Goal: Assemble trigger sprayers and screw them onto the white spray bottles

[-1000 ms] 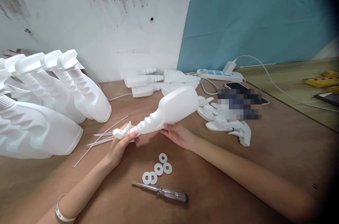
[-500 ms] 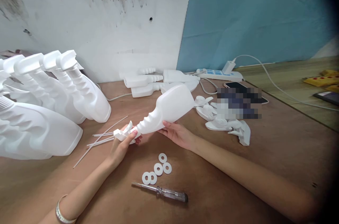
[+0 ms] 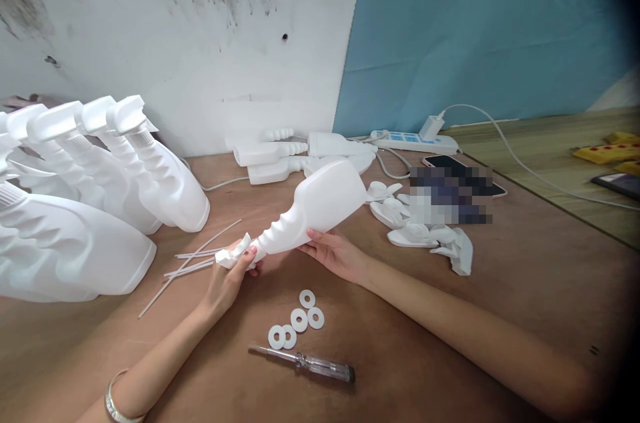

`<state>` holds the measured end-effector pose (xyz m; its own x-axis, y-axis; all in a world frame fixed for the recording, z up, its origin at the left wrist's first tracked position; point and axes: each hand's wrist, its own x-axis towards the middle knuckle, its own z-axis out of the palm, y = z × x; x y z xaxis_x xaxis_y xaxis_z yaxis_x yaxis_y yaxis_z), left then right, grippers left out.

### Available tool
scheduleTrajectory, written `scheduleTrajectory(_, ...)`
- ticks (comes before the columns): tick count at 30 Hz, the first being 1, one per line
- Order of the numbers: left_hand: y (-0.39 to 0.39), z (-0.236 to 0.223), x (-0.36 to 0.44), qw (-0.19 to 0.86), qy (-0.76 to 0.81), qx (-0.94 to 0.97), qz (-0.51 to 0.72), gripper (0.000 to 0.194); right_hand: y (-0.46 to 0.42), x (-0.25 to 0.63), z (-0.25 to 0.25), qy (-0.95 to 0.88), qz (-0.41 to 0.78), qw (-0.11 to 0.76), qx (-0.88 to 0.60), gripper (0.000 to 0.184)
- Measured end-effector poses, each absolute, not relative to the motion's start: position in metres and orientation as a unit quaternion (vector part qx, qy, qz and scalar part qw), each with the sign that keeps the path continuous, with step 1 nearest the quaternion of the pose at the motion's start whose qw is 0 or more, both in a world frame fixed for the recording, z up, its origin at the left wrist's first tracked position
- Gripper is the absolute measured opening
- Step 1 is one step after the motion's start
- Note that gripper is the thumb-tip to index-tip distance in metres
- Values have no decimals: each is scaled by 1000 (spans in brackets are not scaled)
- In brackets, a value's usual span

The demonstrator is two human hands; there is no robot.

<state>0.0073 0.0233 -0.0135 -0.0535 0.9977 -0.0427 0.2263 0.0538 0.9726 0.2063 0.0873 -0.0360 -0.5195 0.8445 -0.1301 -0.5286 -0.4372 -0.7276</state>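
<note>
white plastic fills most of the wooden table [image 3: 525, 290]. the left hand [image 3: 231, 275] is closed around a white spray head [image 3: 235, 255] at the neck end of a white bottle [image 3: 313, 213], thumb on top and fingers curled beneath. the right hand [image 3: 334, 254] cups the underside of the bottle's ribbed neck and shoulder, fingers wrapped loosely about it. the bottle is held above the table, lying nearly flat, neck toward the left and its broad base raised toward the right and the wall.

just below the hands, four white washers [image 3: 298, 322] lie on the table in a small cluster, and a clear-handled screwdriver [image 3: 306, 363] lies near them, closer to the person. to the left of the left hand lie thin white tubes [image 3: 193, 260]. further left stands a row of finished spray bottles [image 3: 100, 190], leaning. behind the held bottle lie several bare bottles [image 3: 285, 156] on their sides, by the wall. to the right is a heap of loose spray heads [image 3: 425, 233], and beyond it a power strip [image 3: 417, 141] with a white cable. a bracelet [image 3: 116, 403] circles the left wrist.
</note>
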Motion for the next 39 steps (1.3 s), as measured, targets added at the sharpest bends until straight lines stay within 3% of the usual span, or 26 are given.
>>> scheduleTrajectory(10, 25, -21, 5, 335, 583, 607, 424, 24, 87, 206, -34, -320, 808, 429, -246, 45)
scheduleTrajectory(24, 22, -15, 6, 333, 573, 636, 394, 26, 87, 205, -37, -323, 797, 440, -258, 44)
scheduleTrajectory(39, 22, -26, 2, 70, 546, 771, 319, 21, 76, 197, -29, -353, 715, 503, -334, 22)
